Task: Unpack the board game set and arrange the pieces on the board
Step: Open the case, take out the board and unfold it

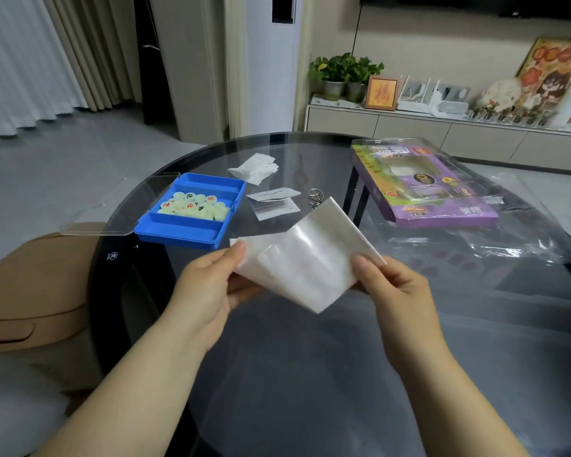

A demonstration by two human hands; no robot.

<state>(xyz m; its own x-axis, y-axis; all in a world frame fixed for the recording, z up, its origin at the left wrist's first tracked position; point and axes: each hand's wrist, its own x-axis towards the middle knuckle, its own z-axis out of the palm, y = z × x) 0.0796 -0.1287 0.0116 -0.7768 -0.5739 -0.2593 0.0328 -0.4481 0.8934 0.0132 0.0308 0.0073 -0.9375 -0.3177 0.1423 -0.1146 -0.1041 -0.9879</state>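
I hold a folded white sheet [305, 258], the paper game board, above the glass table [310, 341]. My left hand [208, 285] pinches its left corner and my right hand [396, 288] pinches its right edge. The sheet is partly unfolded and blurred. Behind my left hand, a blue plastic case [185, 225] lies open on the table with its clear lid [112, 209] flat to the left. Its middle compartment holds several pale round game pieces [193, 206] with red and black characters.
A crumpled white tissue [254, 168], two small paper slips [274, 201] and a metal ring puzzle [315, 196] lie behind the sheet. A purple toy package [442, 212] and clear plastic wrap [508, 239] occupy the right side. A tan chair [30, 291] stands at left.
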